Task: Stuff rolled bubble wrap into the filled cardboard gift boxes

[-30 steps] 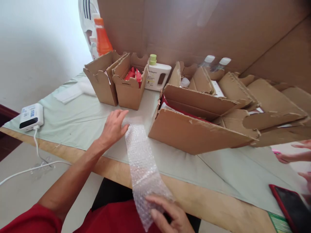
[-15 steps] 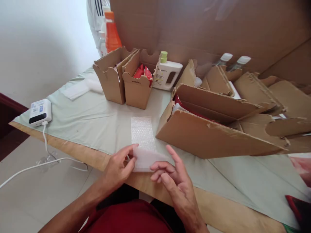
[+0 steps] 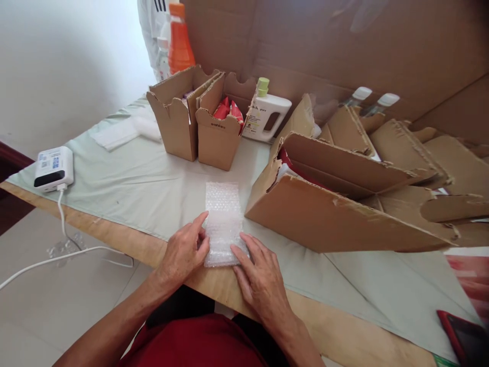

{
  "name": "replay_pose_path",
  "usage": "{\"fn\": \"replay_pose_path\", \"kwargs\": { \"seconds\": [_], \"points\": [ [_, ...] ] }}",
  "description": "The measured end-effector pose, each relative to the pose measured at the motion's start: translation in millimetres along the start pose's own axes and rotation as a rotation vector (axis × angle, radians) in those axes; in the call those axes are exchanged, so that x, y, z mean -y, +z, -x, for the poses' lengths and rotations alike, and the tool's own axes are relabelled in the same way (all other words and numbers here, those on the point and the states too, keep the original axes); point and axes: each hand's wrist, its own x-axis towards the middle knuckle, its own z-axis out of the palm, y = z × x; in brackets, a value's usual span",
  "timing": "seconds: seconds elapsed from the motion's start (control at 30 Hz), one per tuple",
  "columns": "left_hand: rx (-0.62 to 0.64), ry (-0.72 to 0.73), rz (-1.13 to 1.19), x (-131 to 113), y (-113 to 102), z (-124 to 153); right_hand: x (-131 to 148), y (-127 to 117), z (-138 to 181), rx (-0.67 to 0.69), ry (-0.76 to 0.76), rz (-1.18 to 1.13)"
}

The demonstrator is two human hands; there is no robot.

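Note:
A strip of clear bubble wrap (image 3: 223, 201) lies on the cloth in front of me, its thicker near end close to the table's front edge. My left hand (image 3: 185, 250) rests along the strip's left side, index finger stretched to its edge and thumb against the lower part; the other fingers are curled under and partly hidden. On the right side, my right hand (image 3: 262, 267) lies palm down with fingers spread, fingertips on the lower right edge of the wrap. Neither hand grips it. Whether anything lies inside the folded near end I cannot tell.
Two narrow cardboard boxes (image 3: 217, 145) stand behind the wrap, one holding red packets. A white jug (image 3: 265, 114) stands beside them. A large cardboard box (image 3: 324, 214) is close on the right. At left are a white device with a cable (image 3: 55, 168) and white sheets (image 3: 116, 133).
The whitish sheet end, lifted between my hands before, now lies down flat over the strip. My right hand has turned palm down and come to rest on the wrap's right edge.

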Motion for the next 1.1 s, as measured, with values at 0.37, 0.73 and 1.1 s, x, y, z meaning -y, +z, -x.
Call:
{"fn": "replay_pose_path", "kwargs": {
  "seconds": [0.37, 0.73, 1.1],
  "points": [
    [0.047, 0.344, 0.014, -17.4, -25.3, 31.4, -2.8, -25.9, -19.6, 0.183, 0.117, -0.370],
    [-0.105, 0.216, -0.085, -1.7, -5.7, 20.3, 0.3, -8.8, -15.3, -0.045, -0.068, -0.125],
    [-0.039, 0.322, -0.013, -4.0, -23.7, 22.3, -6.0, -22.0, -22.4, 0.071, 0.102, -0.360]
  ]
}}
